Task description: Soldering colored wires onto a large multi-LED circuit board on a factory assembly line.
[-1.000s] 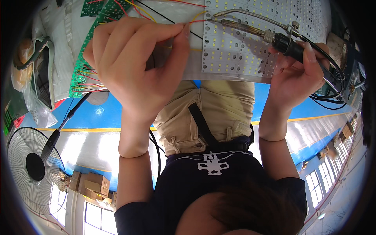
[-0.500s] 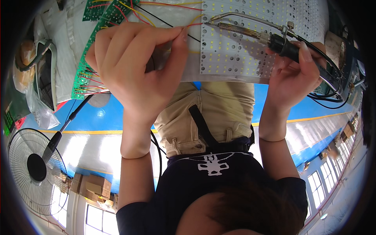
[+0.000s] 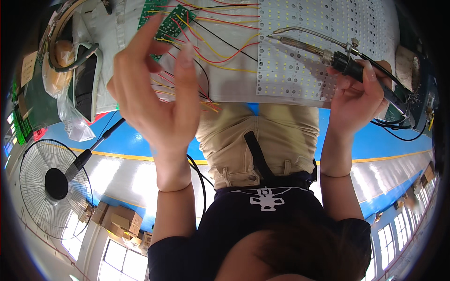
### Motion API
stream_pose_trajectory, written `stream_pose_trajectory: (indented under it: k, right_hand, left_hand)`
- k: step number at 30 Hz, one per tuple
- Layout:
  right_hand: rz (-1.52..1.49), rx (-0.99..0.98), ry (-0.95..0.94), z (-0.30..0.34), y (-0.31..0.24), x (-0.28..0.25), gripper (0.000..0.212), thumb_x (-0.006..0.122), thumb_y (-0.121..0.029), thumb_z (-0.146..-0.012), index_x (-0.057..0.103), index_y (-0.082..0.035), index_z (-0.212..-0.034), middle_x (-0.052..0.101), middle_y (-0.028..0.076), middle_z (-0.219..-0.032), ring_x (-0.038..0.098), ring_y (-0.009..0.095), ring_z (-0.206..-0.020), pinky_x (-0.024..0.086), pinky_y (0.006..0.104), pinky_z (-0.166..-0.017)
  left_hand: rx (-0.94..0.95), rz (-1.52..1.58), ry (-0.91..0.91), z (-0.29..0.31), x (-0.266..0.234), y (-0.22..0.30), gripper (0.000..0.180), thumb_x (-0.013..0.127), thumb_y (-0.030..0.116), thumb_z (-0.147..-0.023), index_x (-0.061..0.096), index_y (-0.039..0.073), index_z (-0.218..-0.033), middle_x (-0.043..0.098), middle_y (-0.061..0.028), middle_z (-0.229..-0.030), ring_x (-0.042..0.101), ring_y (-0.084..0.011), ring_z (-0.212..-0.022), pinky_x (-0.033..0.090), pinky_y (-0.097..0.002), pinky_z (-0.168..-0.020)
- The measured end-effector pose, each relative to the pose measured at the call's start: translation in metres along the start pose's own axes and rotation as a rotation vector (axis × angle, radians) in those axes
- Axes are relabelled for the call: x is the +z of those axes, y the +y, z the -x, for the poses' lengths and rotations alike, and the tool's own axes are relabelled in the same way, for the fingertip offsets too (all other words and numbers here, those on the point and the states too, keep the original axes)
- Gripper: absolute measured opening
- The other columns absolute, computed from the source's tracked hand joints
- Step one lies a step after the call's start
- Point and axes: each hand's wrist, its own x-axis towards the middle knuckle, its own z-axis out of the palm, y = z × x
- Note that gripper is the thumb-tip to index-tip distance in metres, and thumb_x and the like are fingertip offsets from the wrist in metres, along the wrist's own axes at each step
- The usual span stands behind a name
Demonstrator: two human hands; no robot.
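My right hand [image 3: 358, 100] grips the handle of a soldering iron [image 3: 300, 46] that has a thin metal feed tube along its top. The iron's tip points left, over a white perforated panel [image 3: 318, 77] with rows of small yellow LEDs. My left hand [image 3: 154, 100] is raised over the table, thumb and fingers apart, with nothing visible between them. Beyond its fingers lie green circuit boards [image 3: 176, 24], which the hand partly hides. Red, yellow and black wires [image 3: 225, 62] run from the boards toward the panel's left edge; several loose ends stick out beside my left thumb.
At the left of the table lie a white-framed device with a dark screen [image 3: 86, 89] and a clear plastic bag [image 3: 72, 117]. Black cables [image 3: 398, 125] hang at the right edge. A standing fan [image 3: 56, 182] is at the left, beyond the table.
My left hand has opened from a pinch by the wire ends at the panel's edge and moved left. The iron, in my right hand, stays over the panel. The whole view has shifted slightly.
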Motion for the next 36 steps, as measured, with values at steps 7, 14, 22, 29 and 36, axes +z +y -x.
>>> stream_pose_trajectory:
  k: [7, 14, 22, 29, 36]
  right_hand:
    - [-0.123, 0.06, -0.12, -0.001, -0.005, -0.001, 0.008, 0.05, -0.006, -0.085, 0.047, 0.001, -0.082, 0.051, 0.01, -0.057, 0.049, 0.016, -0.042, 0.051, 0.0329, -0.05]
    - [-0.176, 0.023, -0.224, 0.0, 0.0, -0.005, 0.008, 0.047, -0.006, -0.086, 0.048, 0.001, -0.083, 0.05, 0.008, -0.063, 0.05, 0.013, -0.047, 0.055, 0.0349, -0.059]
    - [-0.177, -0.021, -0.247, 0.0, 0.005, -0.009, 0.011, 0.048, -0.007, -0.087, 0.051, 0.004, -0.087, 0.05, 0.008, -0.075, 0.053, 0.014, -0.05, 0.054, 0.0321, -0.056]
    - [-0.025, -0.051, -0.186, 0.001, 0.009, -0.009, 0.01, 0.048, -0.006, -0.087, 0.051, 0.004, -0.088, 0.051, 0.009, -0.076, 0.06, 0.017, -0.057, 0.055, 0.031, -0.056]
    - [-0.146, 0.031, -0.182, 0.001, -0.001, -0.004, 0.009, 0.049, -0.006, -0.086, 0.048, 0.002, -0.081, 0.052, 0.009, -0.073, 0.061, 0.018, -0.057, 0.054, 0.0292, -0.055]
  left_hand:
    - [0.222, -0.327, -0.279, -0.038, -0.047, -0.054, 0.009, 0.065, 0.016, -0.08, 0.061, 0.008, -0.081, 0.055, -0.0034, -0.081, 0.052, -0.0218, -0.076, 0.035, -0.0335, -0.07]
    - [0.223, -0.31, -0.348, -0.038, -0.046, -0.056, 0.009, 0.064, 0.016, -0.081, 0.061, 0.008, -0.079, 0.055, -0.0013, -0.082, 0.052, -0.0193, -0.078, 0.031, -0.033, -0.074]
    - [0.191, -0.178, -0.217, -0.045, -0.049, -0.06, 0.013, 0.064, 0.016, -0.082, 0.061, 0.004, -0.079, 0.056, -0.0048, -0.083, 0.052, -0.0212, -0.077, 0.035, -0.0347, -0.074]
    - [0.079, -0.223, -0.258, -0.045, -0.045, -0.07, 0.016, 0.063, 0.021, -0.083, 0.062, 0.005, -0.079, 0.057, -0.0043, -0.083, 0.052, -0.0217, -0.081, 0.035, -0.0353, -0.077]
    - [0.154, -0.392, -0.219, -0.041, -0.044, -0.055, 0.014, 0.065, 0.024, -0.08, 0.064, 0.01, -0.078, 0.058, -0.0009, -0.084, 0.054, -0.0202, -0.082, 0.032, -0.035, -0.079]
